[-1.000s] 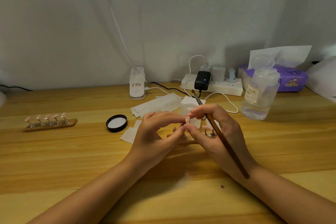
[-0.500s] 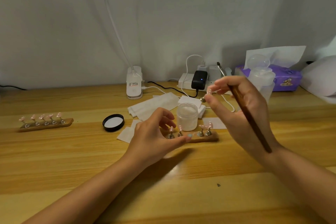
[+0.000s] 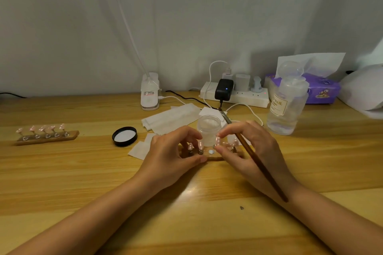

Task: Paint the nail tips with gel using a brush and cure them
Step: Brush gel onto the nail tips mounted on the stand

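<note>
My right hand [image 3: 250, 149] pinches a small pink nail tip on its stand [image 3: 217, 142] between thumb and forefinger, just above a wooden holder strip [image 3: 215, 158]. A brown-handled brush [image 3: 257, 161] lies tucked across the same hand, its bristle end pointing away past an open clear gel jar [image 3: 209, 130]. My left hand [image 3: 174, 155] grips the holder's left end, beside two more pink tips [image 3: 195, 148] standing on it. An empty white spot [image 3: 211, 152] shows on the strip between my hands.
A second holder with several pink tips [image 3: 46, 133] lies far left. The jar's black lid [image 3: 124, 136] and white wipes [image 3: 170, 119] sit behind my left hand. A lamp base [image 3: 150, 94], power strip [image 3: 236, 93], clear liquid bottle [image 3: 287, 107] and purple tissue box [image 3: 323, 90] line the back.
My right hand, which had lifted the nail tip up toward the power strip, has come back down to the holder. The left hand stayed on the holder.
</note>
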